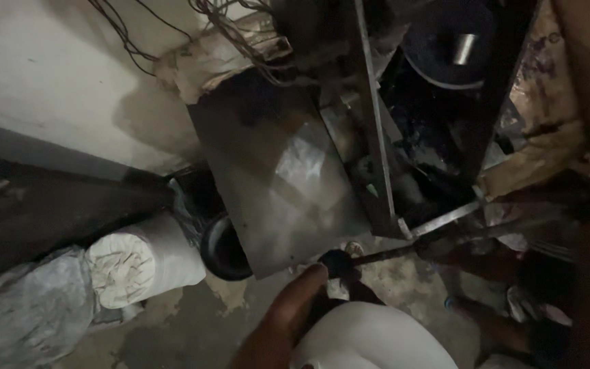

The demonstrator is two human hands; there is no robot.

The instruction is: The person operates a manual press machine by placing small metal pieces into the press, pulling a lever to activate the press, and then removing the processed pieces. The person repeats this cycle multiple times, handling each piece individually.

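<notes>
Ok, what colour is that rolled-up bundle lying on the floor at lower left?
Off-white, with a greyish wrap along its side; the rolled-up bundle shows best in the head view.

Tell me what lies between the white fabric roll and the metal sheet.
In the head view, a round black tub sits between the white roll and the leaning metal sheet, its rim partly tucked behind the sheet's lower edge.

One hand (288, 314) below the metal plate (278, 181). One white roll (141, 260) and one dark bowl (223, 249) left of it. One rod (404, 249) right of it.
</notes>
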